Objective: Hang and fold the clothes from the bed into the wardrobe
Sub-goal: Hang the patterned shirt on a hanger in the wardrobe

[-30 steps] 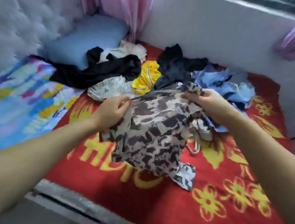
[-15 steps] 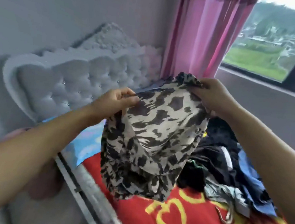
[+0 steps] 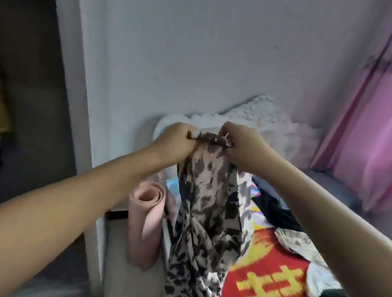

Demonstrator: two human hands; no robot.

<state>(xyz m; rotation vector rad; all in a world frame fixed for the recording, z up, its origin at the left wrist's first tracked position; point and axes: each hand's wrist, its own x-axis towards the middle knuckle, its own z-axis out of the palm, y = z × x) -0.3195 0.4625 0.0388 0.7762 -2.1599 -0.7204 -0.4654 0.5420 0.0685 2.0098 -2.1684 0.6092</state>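
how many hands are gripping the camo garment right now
2. The left hand grips the top edge of the camo garment on its left; the right hand grips it on its right, close together.

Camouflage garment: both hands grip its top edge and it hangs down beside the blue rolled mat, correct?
Not quite. The head view shows both hands, left hand and right hand, gripping the camouflage garment, but the rolled mat is pink, not blue.

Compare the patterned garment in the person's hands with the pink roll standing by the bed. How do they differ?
The patterned garment is blotched dark on pale; the pink roll is one plain colour. The garment hangs loose and creased, gripped at its top edge by the left hand and the right hand; the roll is wound tight, stands on end and is touched by neither hand. Both are soft, flexible material.
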